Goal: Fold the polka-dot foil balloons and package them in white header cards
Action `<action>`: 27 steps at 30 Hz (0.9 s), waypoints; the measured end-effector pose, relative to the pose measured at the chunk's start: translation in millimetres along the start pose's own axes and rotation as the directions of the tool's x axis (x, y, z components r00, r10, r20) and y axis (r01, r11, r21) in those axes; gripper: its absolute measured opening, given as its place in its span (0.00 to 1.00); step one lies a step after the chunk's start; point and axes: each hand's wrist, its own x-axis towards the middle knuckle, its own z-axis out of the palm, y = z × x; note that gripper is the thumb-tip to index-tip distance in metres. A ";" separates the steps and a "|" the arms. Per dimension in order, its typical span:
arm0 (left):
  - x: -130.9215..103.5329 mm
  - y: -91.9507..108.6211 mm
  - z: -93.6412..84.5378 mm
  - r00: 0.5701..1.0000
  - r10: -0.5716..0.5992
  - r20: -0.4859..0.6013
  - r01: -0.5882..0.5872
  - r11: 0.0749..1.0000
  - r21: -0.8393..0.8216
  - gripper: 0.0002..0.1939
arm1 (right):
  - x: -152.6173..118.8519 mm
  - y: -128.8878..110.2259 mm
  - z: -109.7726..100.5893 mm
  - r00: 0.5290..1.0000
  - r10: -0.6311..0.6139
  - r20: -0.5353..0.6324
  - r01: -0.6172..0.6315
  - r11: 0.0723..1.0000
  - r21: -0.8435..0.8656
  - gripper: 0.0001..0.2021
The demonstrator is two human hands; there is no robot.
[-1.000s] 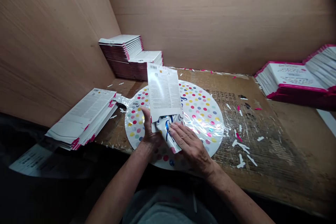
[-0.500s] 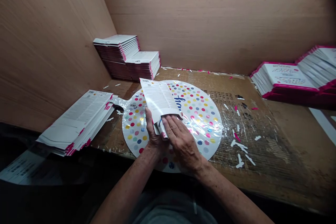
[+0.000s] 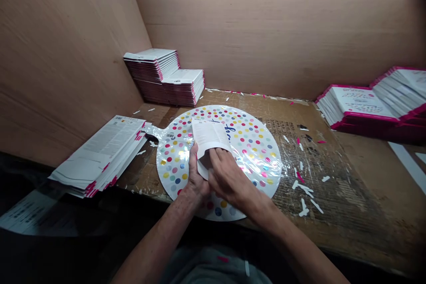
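Observation:
My left hand (image 3: 195, 173) holds a white printed cardboard sleeve (image 3: 209, 135) from its left side, thumb up along the edge. The sleeve's near end gapes open. My right hand (image 3: 229, 173) has its curled fingertips inside that opening, so what they grip, if anything, is hidden. Beneath both hands a large round foil balloon (image 3: 256, 142) lies flat, white with coloured dots and blue lettering. Its clear tail points left, towards a stack of flat white sleeves (image 3: 96, 151) with pink edges.
Two stepped piles of sleeves (image 3: 179, 75) stand at the back left against the wooden panel (image 3: 266, 31). More pink-edged sleeves (image 3: 362, 102) are at the right. White and pink paper scraps (image 3: 303, 188) litter the taped cardboard surface (image 3: 333, 173).
A small white folded piece that stuck out of the sleeve's near end is no longer visible. My right fingers have gone from lying flat on it to curling inside the opening.

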 end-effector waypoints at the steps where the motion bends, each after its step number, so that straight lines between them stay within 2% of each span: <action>1: -1.3 7.8 -10.8 0.998 -0.053 0.016 0.051 0.993 0.111 0.43 | -12.1 -3.1 -1.6 1.000 -0.022 -0.021 0.022 1.000 0.003 0.22; 2: -3.0 15.7 -21.4 0.992 -0.121 0.023 0.109 0.954 0.281 0.40 | -25.8 -5.3 -1.2 0.998 -0.035 -0.048 0.035 0.999 -0.001 0.22; 3: -4.6 22.9 -30.6 0.987 -0.157 -0.012 0.143 0.862 0.487 0.37 | -39.9 -6.6 0.8 0.997 -0.037 -0.071 0.036 0.999 -0.013 0.21; 4: -5.3 28.8 -37.4 0.990 -0.120 -0.076 0.139 0.712 0.688 0.33 | -53.4 -7.3 3.7 0.996 -0.036 -0.086 0.034 0.999 -0.029 0.20; 5: -4.8 32.8 -40.8 0.992 0.007 -0.125 0.103 0.526 0.844 0.30 | -65.3 -7.6 6.6 0.996 -0.031 -0.089 0.027 0.999 -0.045 0.19; 6: -2.7 34.2 -40.7 0.976 0.186 -0.112 0.043 0.337 0.940 0.27 | -75.0 -7.7 8.4 0.997 -0.028 -0.078 0.024 0.998 -0.054 0.18; 7: 0.7 32.7 -37.1 0.938 0.346 -0.029 -0.033 0.173 0.984 0.23 | -82.3 -7.4 8.4 0.997 -0.036 -0.066 0.033 0.998 -0.051 0.17; 8: 5.0 28.4 -31.0 0.898 0.427 0.104 -0.134 0.041 0.990 0.20 | -87.3 -6.6 6.2 0.996 -0.050 -0.068 0.047 0.998 -0.035 0.16; 9: 9.7 21.5 -23.2 0.872 0.420 0.252 -0.253 -0.055 0.966 0.18 | -90.5 -5.0 2.0 0.995 -0.056 -0.083 0.055 0.998 -0.020 0.14; 10: 13.9 12.8 -14.9 0.853 0.343 0.392 -0.374 -0.120 0.920 0.18 | -92.6 -2.3 -4.0 0.993 -0.047 -0.104 0.046 0.999 -0.013 0.12; 11: 17.1 3.0 -7.3 0.830 0.238 0.504 -0.477 -0.163 0.864 0.20 | -94.2 1.6 -10.8 0.991 -0.029 -0.130 0.027 0.999 -0.022 0.10; 13: 19.6 -16.3 3.4 0.769 0.038 0.639 -0.618 -0.212 0.757 0.23 | -98.0 12.4 -23.4 0.988 0.025 -0.154 -0.038 0.996 -0.084 0.08; 15: 17.5 -30.6 7.0 0.712 -0.061 0.700 -0.693 -0.219 0.686 0.23 | -104.1 24.4 -30.5 0.992 0.064 -0.106 -0.079 0.986 -0.150 0.08; 17: 13.9 -37.6 6.0 0.679 -0.096 0.728 -0.730 -0.202 0.653 0.24 | -111.5 33.7 -31.0 0.998 0.058 -0.031 -0.062 0.986 -0.157 0.08; 21: 10.9 -37.5 3.1 0.686 -0.110 0.719 -0.726 -0.169 0.667 0.26 | -119.0 37.1 -24.7 0.998 0.013 0.053 -0.005 0.989 -0.147 0.09; 27: 14.8 -37.9 3.7 0.686 -0.116 0.718 -0.725 -0.185 0.663 0.25 | -101.6 31.8 -17.8 0.991 -0.031 0.130 0.065 0.962 -0.266 0.10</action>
